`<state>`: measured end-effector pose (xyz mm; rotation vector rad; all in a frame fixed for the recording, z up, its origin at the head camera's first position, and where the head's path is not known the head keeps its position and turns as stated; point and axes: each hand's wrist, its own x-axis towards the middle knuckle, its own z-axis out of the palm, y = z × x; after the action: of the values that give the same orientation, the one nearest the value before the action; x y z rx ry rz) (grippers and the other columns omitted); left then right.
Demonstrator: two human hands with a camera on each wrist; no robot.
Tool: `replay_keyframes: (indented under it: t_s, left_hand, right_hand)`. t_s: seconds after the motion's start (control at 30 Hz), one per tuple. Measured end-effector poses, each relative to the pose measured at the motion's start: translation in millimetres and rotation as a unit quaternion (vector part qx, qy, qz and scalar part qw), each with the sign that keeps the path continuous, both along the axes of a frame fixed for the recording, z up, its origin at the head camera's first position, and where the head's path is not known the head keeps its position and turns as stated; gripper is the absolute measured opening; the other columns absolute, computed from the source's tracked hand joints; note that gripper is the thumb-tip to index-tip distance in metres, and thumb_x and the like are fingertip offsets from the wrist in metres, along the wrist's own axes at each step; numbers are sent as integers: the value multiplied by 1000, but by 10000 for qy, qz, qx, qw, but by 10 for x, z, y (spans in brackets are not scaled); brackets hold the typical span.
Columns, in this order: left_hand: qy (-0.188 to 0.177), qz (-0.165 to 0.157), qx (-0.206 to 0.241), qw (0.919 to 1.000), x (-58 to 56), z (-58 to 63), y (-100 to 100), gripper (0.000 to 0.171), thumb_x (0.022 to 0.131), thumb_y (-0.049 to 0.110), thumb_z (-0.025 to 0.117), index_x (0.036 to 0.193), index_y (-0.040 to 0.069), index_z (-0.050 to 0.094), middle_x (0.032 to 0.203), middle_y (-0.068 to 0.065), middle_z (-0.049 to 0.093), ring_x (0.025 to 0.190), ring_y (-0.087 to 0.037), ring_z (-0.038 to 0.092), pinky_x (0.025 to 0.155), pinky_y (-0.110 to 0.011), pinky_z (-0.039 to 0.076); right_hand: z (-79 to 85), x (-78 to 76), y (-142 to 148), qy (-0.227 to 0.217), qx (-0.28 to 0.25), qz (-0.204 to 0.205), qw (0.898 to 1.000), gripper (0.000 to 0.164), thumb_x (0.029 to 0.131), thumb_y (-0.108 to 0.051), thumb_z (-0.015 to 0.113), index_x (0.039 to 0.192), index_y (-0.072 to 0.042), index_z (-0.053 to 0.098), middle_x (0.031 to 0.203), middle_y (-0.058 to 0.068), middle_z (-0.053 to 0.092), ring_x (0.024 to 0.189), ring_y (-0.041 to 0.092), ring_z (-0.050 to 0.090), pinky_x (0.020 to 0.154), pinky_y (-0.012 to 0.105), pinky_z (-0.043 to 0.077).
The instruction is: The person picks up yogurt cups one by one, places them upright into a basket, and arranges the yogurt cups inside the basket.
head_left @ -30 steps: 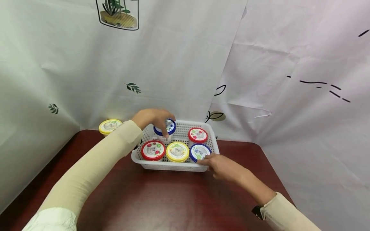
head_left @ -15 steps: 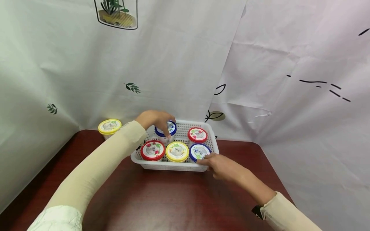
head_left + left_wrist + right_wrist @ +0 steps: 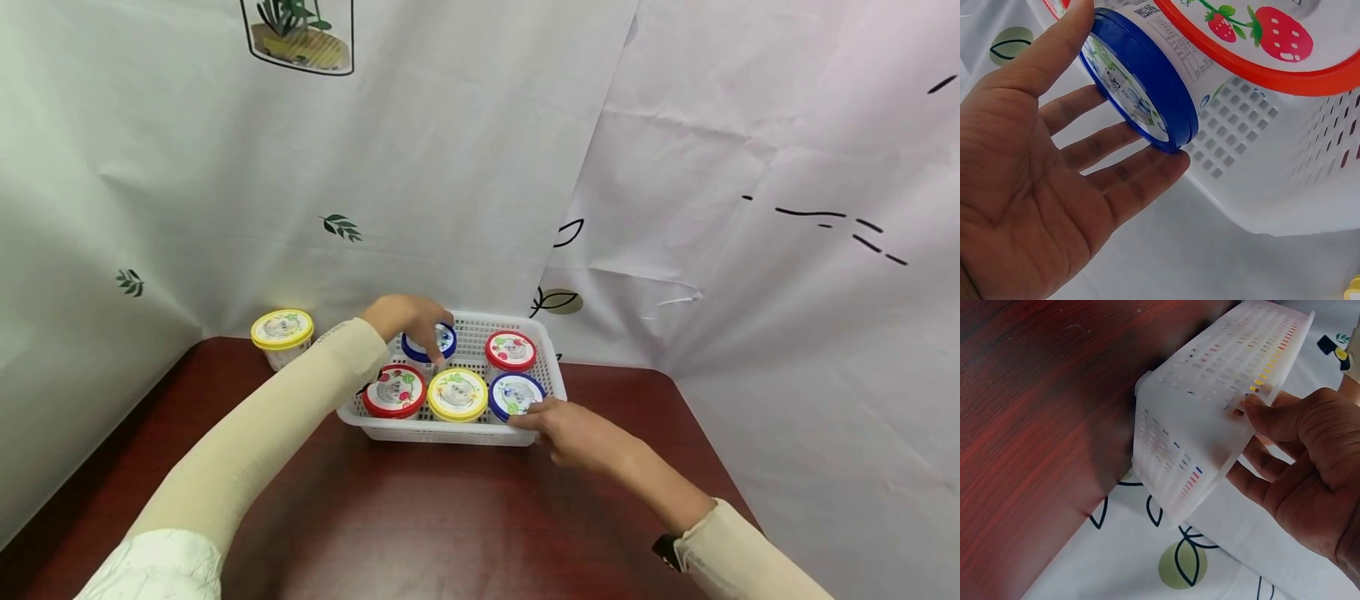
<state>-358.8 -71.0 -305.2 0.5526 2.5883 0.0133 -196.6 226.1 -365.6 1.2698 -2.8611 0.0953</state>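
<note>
My left hand [image 3: 408, 318] holds a round tub with a blue lid [image 3: 1141, 75] in the back left of the white plastic basket [image 3: 450, 432]. In the left wrist view its thumb and fingers are spread around the lid's rim. At the front right corner my right hand [image 3: 1310, 456] grips the basket's rim, thumb on the outer wall and fingers over the edge. Also in the basket stand a red-lidded tub [image 3: 393, 392], a yellow-lidded tub [image 3: 457, 394], a second blue-lidded tub [image 3: 516, 393] and another red-lidded tub [image 3: 511, 350].
Outside the basket, at the table's back left, stands another yellow-lidded tub [image 3: 282, 330]. The dark red table [image 3: 465, 517] extends in front of the basket. A pale printed cloth [image 3: 450, 167] hangs right behind it.
My left hand has lowered slightly, and the blue-lidded tub in it has sunk a little deeper into the basket. The right hand keeps its place on the rim.
</note>
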Motion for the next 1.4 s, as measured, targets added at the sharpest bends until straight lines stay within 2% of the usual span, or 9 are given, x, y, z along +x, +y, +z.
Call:
replay_keyframes:
  t_s: [0.37, 0.7, 0.9, 1.13, 1.4]
  left_hand:
    - [-100, 273, -229, 9993, -3, -22, 72, 95, 106, 52, 77, 180, 17, 29, 185, -17, 33, 173, -41, 32, 138, -60, 33]
    - [-194, 380, -535, 9977, -45, -66, 147, 98, 106, 57, 75, 181, 19, 25, 186, -16, 33, 172, -41, 34, 137, -60, 34]
    - [-257, 312, -656, 9970, -33, -62, 134, 101, 106, 60, 73, 182, 18, 22, 187, -15, 29, 174, -39, 28, 140, -59, 30]
    - [-225, 361, -536, 9977, -48, -88, 157, 100, 105, 60, 74, 181, 16, 26, 186, -15, 33, 173, -39, 31, 139, -58, 31]
    - [-210, 528, -465, 9973, -84, -155, 207, 104, 102, 68, 73, 180, 15, 29, 184, -15, 36, 173, -37, 33, 140, -55, 31]
  right_hand:
    - [5, -3, -2, 24, -10, 27, 10000, 50, 94, 7, 77, 139, -13, 81, 116, 8, 82, 103, 23, 71, 93, 38, 64]
    - [0, -5, 5, -46, -18, -8, 10000, 51, 93, 8, 77, 139, -13, 81, 117, 9, 82, 104, 23, 71, 93, 37, 64]
    - [2, -2, 3, 11, -38, 51, 10000, 52, 92, 9, 77, 139, -13, 81, 111, 6, 81, 100, 21, 69, 90, 35, 62]
    - [-5, -7, 5, 52, -57, 97, 9999, 52, 91, 9, 78, 138, -13, 82, 108, 5, 80, 98, 20, 68, 88, 34, 62]
    - [-16, -10, 7, 84, -24, 142, 9999, 51, 92, 9, 76, 138, -12, 81, 112, 6, 82, 103, 22, 72, 93, 36, 63]
